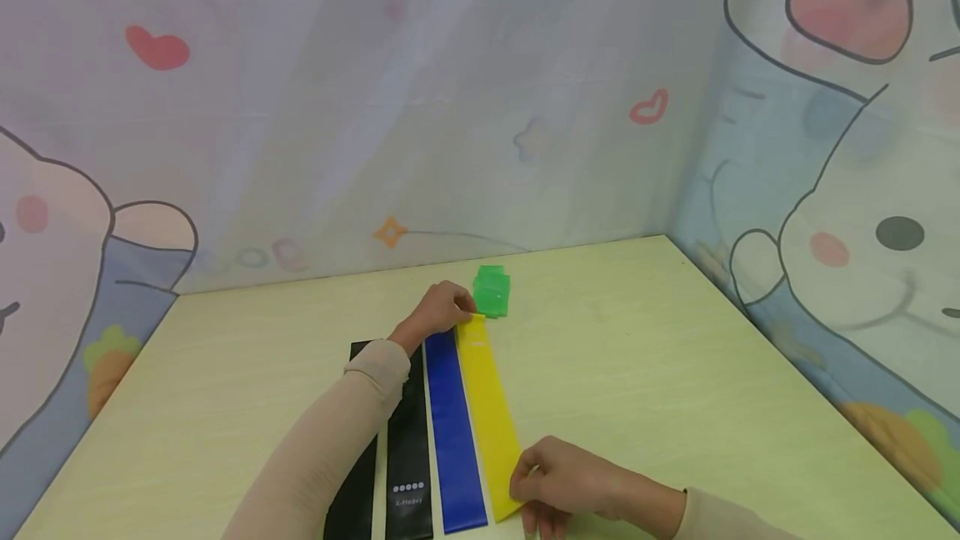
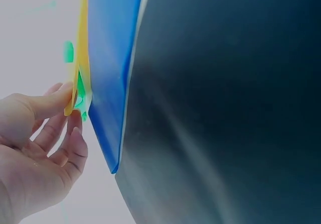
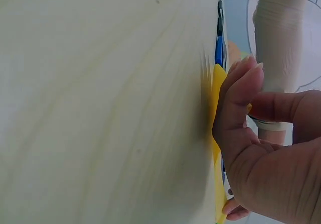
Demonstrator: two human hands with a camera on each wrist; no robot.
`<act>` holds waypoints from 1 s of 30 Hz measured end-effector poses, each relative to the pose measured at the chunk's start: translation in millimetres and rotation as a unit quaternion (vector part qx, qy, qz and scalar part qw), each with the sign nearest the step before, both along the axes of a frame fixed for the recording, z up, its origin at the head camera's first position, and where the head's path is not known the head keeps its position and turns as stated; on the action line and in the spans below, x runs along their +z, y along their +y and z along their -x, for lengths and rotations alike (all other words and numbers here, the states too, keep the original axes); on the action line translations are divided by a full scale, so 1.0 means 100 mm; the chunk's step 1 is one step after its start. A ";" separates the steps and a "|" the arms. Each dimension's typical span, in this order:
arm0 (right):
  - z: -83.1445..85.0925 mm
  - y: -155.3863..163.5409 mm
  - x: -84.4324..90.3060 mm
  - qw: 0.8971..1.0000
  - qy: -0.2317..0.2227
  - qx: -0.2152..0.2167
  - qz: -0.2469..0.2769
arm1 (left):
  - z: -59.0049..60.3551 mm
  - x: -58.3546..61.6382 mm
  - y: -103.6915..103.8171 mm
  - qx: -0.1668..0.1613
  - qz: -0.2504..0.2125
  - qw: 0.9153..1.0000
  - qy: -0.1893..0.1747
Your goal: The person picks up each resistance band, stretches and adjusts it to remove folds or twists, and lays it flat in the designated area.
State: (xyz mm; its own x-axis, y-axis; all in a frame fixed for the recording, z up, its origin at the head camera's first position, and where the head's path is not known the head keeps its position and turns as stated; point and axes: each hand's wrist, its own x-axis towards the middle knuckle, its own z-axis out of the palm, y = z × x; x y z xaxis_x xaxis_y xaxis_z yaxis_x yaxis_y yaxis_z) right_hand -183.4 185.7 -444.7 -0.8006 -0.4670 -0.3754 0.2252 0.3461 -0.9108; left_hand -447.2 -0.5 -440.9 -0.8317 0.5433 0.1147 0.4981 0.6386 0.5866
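A yellow resistance band (image 1: 491, 407) lies lengthwise on the table, stretching away from me. My left hand (image 1: 441, 307) pinches its far end between thumb and fingers, as the left wrist view also shows, where that yellow end (image 2: 82, 76) stands edge-on. At the near end, my right hand (image 1: 558, 477) pinches the right corner of the band. Just left of the yellow one is a blue band (image 1: 454, 432), flat and roughly parallel. Beyond it lies a black band (image 1: 408, 457) printed "X-Heavy" with a row of dots.
Another black band (image 1: 352, 494) lies furthest left, partly hidden under my left sleeve (image 1: 322, 432). A green translucent band (image 1: 492, 293), apparently folded, sits behind the yellow band's far end. The pale wooden table (image 1: 637, 357) meets cartoon-printed curtains at the back and sides.
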 end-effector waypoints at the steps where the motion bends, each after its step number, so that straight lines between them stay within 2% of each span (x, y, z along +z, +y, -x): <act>1: 0.00 0.00 0.00 1.000 -0.001 0.000 0.000 | 0.00 -0.01 0.00 0.002 -0.002 1.000 0.001; 11: 0.00 0.02 -0.02 0.999 0.024 0.013 -0.040 | -0.01 0.00 0.01 0.010 0.014 1.000 -0.010; 17: 0.02 0.06 -0.03 0.999 0.026 0.031 -0.035 | 0.00 0.02 0.02 0.006 0.037 0.999 -0.008; 24: 0.04 0.09 -0.03 0.998 0.024 0.053 -0.030 | -0.02 0.05 0.04 0.018 0.051 0.999 0.001; 30: 0.02 0.08 -0.03 0.998 0.020 0.055 -0.025 | -0.05 0.06 0.05 0.021 0.055 0.998 0.005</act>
